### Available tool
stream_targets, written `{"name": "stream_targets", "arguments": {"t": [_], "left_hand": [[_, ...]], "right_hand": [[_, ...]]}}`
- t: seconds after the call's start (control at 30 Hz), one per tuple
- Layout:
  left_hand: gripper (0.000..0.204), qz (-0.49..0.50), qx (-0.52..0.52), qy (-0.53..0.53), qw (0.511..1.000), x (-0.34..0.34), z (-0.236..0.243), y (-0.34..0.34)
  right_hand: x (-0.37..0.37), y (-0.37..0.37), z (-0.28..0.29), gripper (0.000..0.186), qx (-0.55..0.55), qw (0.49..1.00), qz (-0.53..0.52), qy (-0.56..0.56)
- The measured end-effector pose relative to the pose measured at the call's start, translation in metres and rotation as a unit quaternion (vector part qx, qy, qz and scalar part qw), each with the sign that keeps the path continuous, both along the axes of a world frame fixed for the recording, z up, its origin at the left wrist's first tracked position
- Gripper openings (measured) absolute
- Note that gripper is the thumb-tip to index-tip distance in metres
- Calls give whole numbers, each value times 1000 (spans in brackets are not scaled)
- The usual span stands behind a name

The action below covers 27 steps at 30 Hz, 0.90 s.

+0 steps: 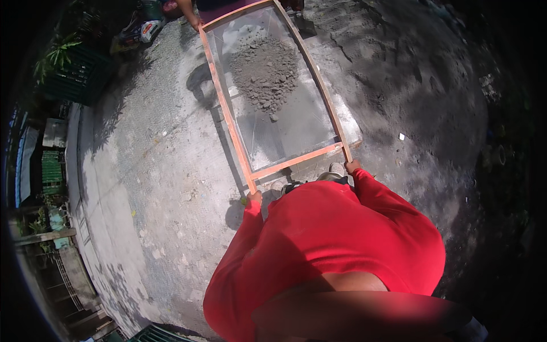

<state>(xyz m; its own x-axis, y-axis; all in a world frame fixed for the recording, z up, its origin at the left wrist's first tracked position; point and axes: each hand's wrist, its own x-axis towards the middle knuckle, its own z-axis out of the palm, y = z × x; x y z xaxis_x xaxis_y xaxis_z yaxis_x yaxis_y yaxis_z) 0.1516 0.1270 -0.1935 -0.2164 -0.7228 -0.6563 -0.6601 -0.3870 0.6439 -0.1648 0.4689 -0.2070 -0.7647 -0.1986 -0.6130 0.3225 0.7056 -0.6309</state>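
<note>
A long sand sieve with a wooden frame (pixel 297 160) and wire mesh stretches away in front of me. My left hand (pixel 254 197) is closed round the handle end of its left rail. On the other side, my right hand (pixel 352 166) grips the end of the right rail. Grey sand with lumps (pixel 265 74) lies heaped on the far half of the mesh. At the far end another person's hand (pixel 197 23) holds the frame's left corner; that person's other hand is not visible. Both my arms wear red sleeves.
Pale concrete ground (pixel 165 199) spreads to the left, and a dark spread of sand (pixel 393 57) covers the right. My shoes stand just below the sieve's near end. Bags (pixel 149 31) lie at the far left, near a dark green slatted crate (pixel 76 73) and plants.
</note>
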Motion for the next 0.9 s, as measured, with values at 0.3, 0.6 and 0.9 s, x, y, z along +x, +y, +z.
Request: {"name": "stream_targets", "arguments": {"t": [0.3, 0.6, 0.9], "left_hand": [[10, 13, 33, 40, 999, -168, 164, -160], [16, -18, -9, -31, 999, -77, 71, -81], [24, 0, -31, -27, 999, -5, 20, 1]], "right_hand": [[-163, -170, 157, 3, -178, 977, -80, -85], [-60, -92, 73, 20, -125, 990, -60, -40], [-4, -9, 9, 13, -56, 996, -56, -33]]}}
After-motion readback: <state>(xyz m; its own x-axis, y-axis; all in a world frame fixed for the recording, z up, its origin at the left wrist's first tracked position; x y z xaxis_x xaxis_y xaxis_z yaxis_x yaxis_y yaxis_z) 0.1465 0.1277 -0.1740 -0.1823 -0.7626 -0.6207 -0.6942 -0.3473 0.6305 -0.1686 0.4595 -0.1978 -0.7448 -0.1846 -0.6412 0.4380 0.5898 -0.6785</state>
